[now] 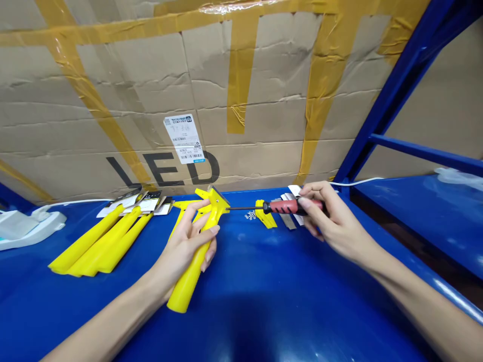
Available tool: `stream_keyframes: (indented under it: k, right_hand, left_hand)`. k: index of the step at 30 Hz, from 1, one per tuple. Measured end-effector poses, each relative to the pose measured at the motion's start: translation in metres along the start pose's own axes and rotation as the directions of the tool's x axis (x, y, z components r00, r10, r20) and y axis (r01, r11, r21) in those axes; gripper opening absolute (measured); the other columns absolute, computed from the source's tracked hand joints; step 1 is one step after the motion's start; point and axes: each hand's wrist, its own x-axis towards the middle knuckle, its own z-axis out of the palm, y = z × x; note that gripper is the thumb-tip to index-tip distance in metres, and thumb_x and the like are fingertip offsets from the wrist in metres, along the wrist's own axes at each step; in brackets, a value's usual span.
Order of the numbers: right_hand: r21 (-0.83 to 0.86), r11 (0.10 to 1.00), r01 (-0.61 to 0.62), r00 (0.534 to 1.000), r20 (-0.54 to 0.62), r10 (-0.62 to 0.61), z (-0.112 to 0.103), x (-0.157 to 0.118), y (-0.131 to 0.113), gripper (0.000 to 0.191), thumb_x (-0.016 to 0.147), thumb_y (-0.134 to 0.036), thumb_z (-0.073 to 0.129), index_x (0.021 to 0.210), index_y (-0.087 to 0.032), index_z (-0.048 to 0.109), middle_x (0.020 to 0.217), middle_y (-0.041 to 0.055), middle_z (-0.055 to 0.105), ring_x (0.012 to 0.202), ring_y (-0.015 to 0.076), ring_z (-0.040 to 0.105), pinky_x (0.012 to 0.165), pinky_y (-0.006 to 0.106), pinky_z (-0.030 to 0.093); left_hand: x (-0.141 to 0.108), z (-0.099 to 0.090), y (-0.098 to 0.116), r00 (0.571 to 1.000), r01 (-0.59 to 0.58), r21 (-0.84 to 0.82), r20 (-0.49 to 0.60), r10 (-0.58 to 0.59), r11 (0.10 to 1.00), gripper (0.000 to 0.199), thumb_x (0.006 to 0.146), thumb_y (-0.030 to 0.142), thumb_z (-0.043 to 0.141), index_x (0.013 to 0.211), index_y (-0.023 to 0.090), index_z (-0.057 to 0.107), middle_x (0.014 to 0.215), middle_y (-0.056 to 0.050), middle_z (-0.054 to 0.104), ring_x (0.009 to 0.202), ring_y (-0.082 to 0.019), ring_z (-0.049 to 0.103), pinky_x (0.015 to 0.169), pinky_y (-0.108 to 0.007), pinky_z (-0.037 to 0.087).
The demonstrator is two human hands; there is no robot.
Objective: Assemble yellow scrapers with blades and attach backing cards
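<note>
My left hand (192, 236) is wrapped round the handle of a yellow scraper (188, 281), its head tilted up and away from me. My right hand (328, 216) grips a red and black screwdriver (283, 206) held level. The screwdriver's tip meets the side of the scraper's head, close to a screw. Behind my left hand lie more yellow scraper parts (181, 205), partly hidden. On the table past the screwdriver are small silvery screws (249, 215), yellow plastic pieces (268, 219) and a stack of grey blades and white slips (289, 221), partly covered by my right hand.
Several yellow scrapers with card tags (109, 241) lie on the blue table (264, 301) at left. A white power strip (49, 226) sits at the far left. A large taped cardboard box (151, 100) stands behind, with a blue metal frame (377, 110) at right.
</note>
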Motion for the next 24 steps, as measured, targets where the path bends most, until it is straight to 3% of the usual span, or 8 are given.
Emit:
stream_keyframes:
  k: [2,5,7,12,17,19,22,24]
  right_hand:
    - [-0.107,0.993,-0.05,0.998,-0.053,0.045,-0.0006,0.0005,0.0031,0.029,0.102,-0.056,0.044,0.104,-0.027,0.048,0.061,-0.0059,0.051,0.045,0.0109,0.042,0.042,0.025,0.034]
    - [-0.034,0.999,-0.03,0.994,0.106,0.034,-0.0016,0.0003,0.003,0.032,0.1,-0.053,0.051,0.12,-0.028,0.046,0.084,0.0,0.063,0.061,0.0146,0.059,0.058,0.03,0.05]
    - [0.077,0.997,0.006,0.983,0.181,-0.02,-0.0009,0.0,0.0019,0.035,0.098,-0.049,0.057,0.123,-0.029,0.043,0.089,0.0001,0.063,0.066,0.0153,0.062,0.064,0.032,0.053]
    - [-0.084,0.996,-0.036,0.999,-0.035,0.033,0.0003,0.0002,0.0041,0.029,0.101,-0.055,0.046,0.104,-0.027,0.047,0.063,-0.0057,0.049,0.045,0.0103,0.04,0.042,0.024,0.033]
    - [0.062,0.997,0.05,0.985,0.163,-0.06,-0.0018,-0.0006,-0.0005,0.038,0.098,-0.049,0.057,0.128,-0.03,0.044,0.102,0.0033,0.064,0.07,0.0154,0.063,0.066,0.033,0.055]
    - [0.072,0.996,0.051,0.993,0.103,-0.058,-0.0011,-0.0009,-0.0016,0.032,0.098,-0.049,0.057,0.12,-0.029,0.046,0.086,-0.0008,0.061,0.058,0.0125,0.057,0.055,0.028,0.05]
    - [-0.08,0.996,-0.04,0.999,-0.02,0.038,-0.0013,-0.0004,0.0002,0.03,0.101,-0.056,0.046,0.11,-0.027,0.047,0.062,-0.006,0.052,0.043,0.0103,0.043,0.041,0.025,0.036]
    - [-0.101,0.994,-0.044,0.998,0.028,0.047,-0.0029,0.0001,0.0008,0.033,0.101,-0.056,0.047,0.118,-0.027,0.047,0.072,-0.0023,0.06,0.051,0.0133,0.055,0.049,0.028,0.046]
  left_hand:
    - [-0.0003,0.0014,-0.0008,1.0,0.011,0.004,0.004,-0.011,1.0,0.055,0.086,0.028,0.073,0.132,0.027,0.042,0.06,0.009,0.052,0.037,-0.007,0.045,0.036,-0.016,0.037]
    - [0.0004,0.0017,0.0005,0.999,0.011,0.004,-0.04,-0.011,1.0,0.058,0.084,0.027,0.076,0.13,0.028,0.042,0.064,0.009,0.053,0.037,-0.006,0.046,0.036,-0.016,0.038]
    - [0.0011,0.0011,0.0014,0.998,0.005,-0.001,-0.061,-0.005,1.0,0.059,0.082,0.026,0.077,0.129,0.028,0.042,0.064,0.01,0.053,0.037,-0.007,0.047,0.035,-0.016,0.039]
    - [0.0009,0.0007,-0.001,0.999,0.021,0.008,-0.03,-0.021,1.0,0.058,0.085,0.029,0.075,0.133,0.027,0.043,0.059,0.009,0.054,0.035,-0.008,0.046,0.035,-0.015,0.035]
    - [0.0012,-0.0004,-0.0008,0.998,0.006,0.021,-0.06,-0.005,1.0,0.064,0.082,0.029,0.077,0.135,0.026,0.041,0.058,0.008,0.057,0.036,-0.008,0.046,0.035,-0.016,0.037]
    - [0.0012,-0.0006,-0.0003,0.999,0.02,0.027,-0.047,-0.018,0.999,0.063,0.083,0.03,0.075,0.136,0.026,0.04,0.056,0.007,0.057,0.035,-0.008,0.045,0.035,-0.015,0.036]
    - [0.0009,0.0001,-0.0003,0.998,0.056,0.039,-0.032,-0.055,0.998,0.061,0.086,0.031,0.073,0.136,0.027,0.04,0.06,0.006,0.059,0.037,-0.008,0.047,0.035,-0.014,0.036]
    - [0.0012,0.0005,0.0001,0.998,0.056,0.036,-0.041,-0.054,0.998,0.061,0.085,0.03,0.074,0.136,0.028,0.04,0.065,0.005,0.061,0.039,-0.009,0.05,0.035,-0.014,0.037]
